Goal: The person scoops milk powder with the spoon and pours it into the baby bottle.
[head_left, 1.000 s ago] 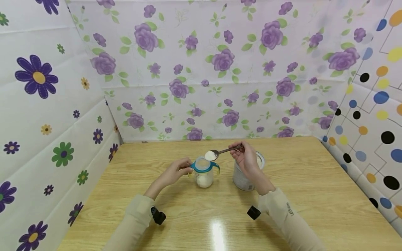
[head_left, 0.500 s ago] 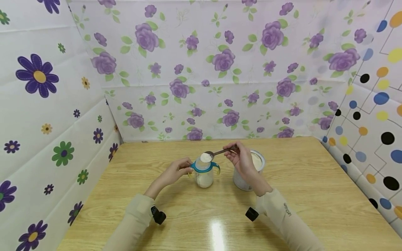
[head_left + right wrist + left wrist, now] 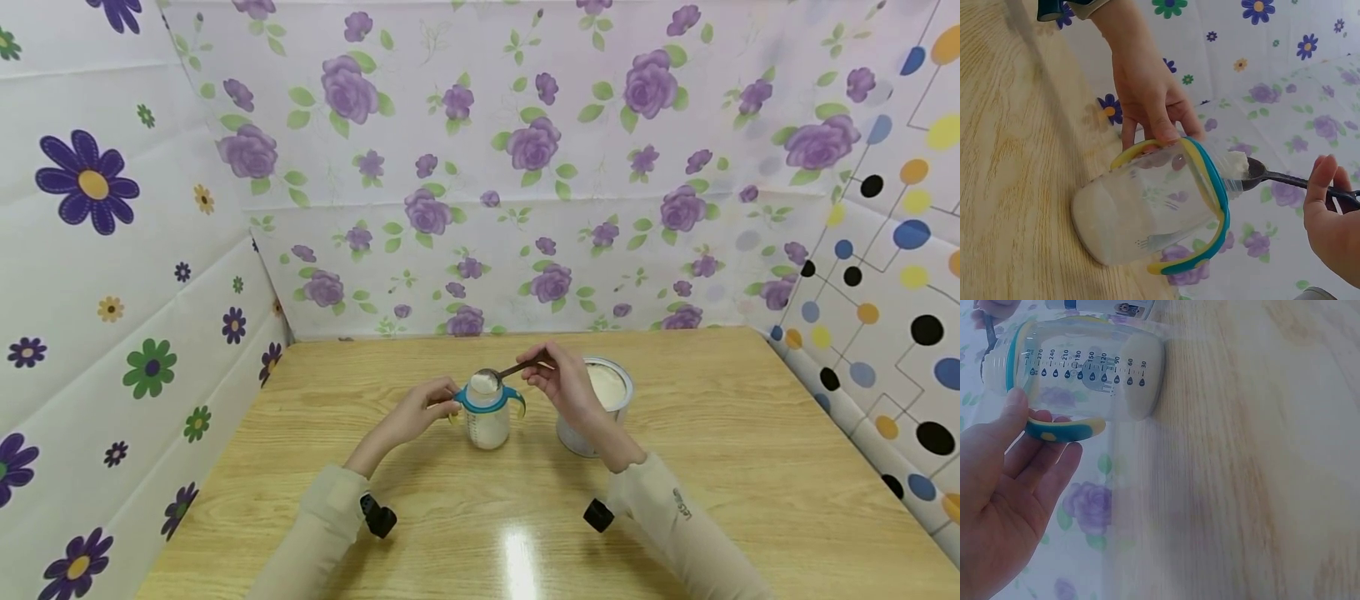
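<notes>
A clear baby bottle (image 3: 487, 427) with a teal and yellow two-handled collar stands uncapped on the table, white powder in its bottom. My left hand (image 3: 420, 410) grips its left handle (image 3: 1063, 430), thumb at the collar. Between thumb and fingers my right hand (image 3: 562, 385) pinches the handle of a dark metal spoon (image 3: 517, 367). The spoon's bowl (image 3: 1254, 172), carrying white powder, tilts at the bottle's open mouth (image 3: 1232, 181). Right behind the right hand is an open can (image 3: 624, 390) of pale powder, partly hidden by that hand and wrist.
The wooden table (image 3: 712, 433) carries the bottle and can. Floral sheets (image 3: 480, 208) hang behind it, with patterned sheets at the left and right sides. Each wrist bears a small black camera (image 3: 378, 517).
My right hand has moved left with the spoon, bringing its bowl from right of the bottle to the mouth and tilting it. The left hand and bottle have stayed put.
</notes>
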A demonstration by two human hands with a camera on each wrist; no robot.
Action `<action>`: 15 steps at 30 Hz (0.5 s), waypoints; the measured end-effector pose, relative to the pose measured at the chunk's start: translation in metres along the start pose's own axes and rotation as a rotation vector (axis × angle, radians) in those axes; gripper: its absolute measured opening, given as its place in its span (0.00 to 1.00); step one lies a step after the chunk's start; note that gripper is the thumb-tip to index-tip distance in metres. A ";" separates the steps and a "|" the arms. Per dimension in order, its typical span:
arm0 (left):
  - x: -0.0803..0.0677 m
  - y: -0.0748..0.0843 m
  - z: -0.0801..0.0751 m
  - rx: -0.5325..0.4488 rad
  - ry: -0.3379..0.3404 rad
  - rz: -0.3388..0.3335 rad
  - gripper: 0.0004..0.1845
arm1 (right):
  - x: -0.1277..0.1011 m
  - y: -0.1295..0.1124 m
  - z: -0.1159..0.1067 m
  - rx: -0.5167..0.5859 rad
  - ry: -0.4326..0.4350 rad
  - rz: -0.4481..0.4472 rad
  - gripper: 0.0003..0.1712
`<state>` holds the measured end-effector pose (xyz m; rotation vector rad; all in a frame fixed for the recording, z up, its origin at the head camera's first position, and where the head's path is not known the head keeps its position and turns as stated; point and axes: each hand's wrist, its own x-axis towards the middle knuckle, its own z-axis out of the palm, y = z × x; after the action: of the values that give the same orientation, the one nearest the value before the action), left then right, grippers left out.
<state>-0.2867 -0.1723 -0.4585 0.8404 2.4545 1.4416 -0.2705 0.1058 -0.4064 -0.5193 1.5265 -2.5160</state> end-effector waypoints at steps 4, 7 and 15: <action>0.000 -0.001 0.000 0.011 -0.003 0.029 0.06 | -0.001 0.000 0.001 -0.037 -0.036 -0.027 0.23; 0.000 -0.001 -0.001 0.013 -0.003 0.031 0.06 | -0.001 0.000 0.000 -0.047 -0.059 -0.032 0.23; 0.001 -0.002 -0.001 0.019 -0.003 0.034 0.05 | -0.005 0.000 0.001 -0.078 -0.103 -0.052 0.24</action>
<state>-0.2883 -0.1730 -0.4593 0.8911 2.4679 1.4290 -0.2660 0.1066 -0.4070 -0.6974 1.5980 -2.4332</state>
